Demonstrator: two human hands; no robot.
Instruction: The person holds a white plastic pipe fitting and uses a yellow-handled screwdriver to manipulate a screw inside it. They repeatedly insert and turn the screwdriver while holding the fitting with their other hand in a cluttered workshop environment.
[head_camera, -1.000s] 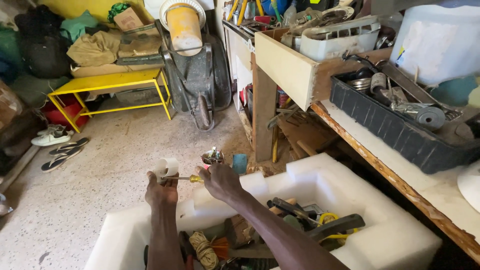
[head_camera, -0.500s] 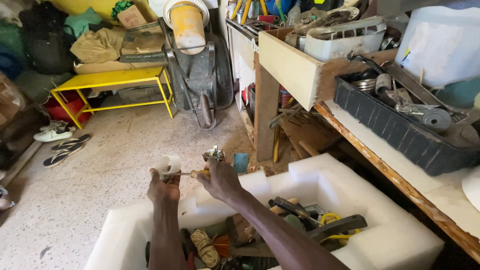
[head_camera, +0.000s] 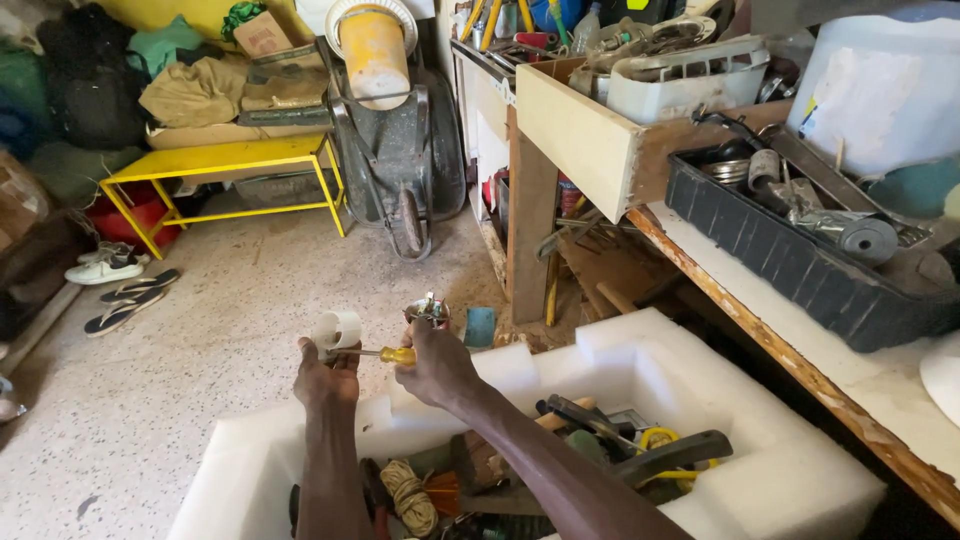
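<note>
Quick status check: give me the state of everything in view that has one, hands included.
Left hand: gripping the white fitting.
Right hand: closed on the screwdriver, whose tip points at the fitting.
Foam box: open, holding tools and a rope coil.
Wheelbarrow: propped upright.
Black tray: full of metal parts.

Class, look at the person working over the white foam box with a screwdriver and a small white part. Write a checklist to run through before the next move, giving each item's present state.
1. Left hand grips the white cylindrical part: ok.
2. Right hand grips the yellow-handled screwdriver: ok.
3. Screwdriver tip seated in the part: cannot tell, the left hand hides it.
4. Small metal piece above the right hand secure: cannot tell.
5. Work held over the white foam box, so dropped bits may land inside: ok.
6. Floor tidy: not ok, sandals lie there.
</note>
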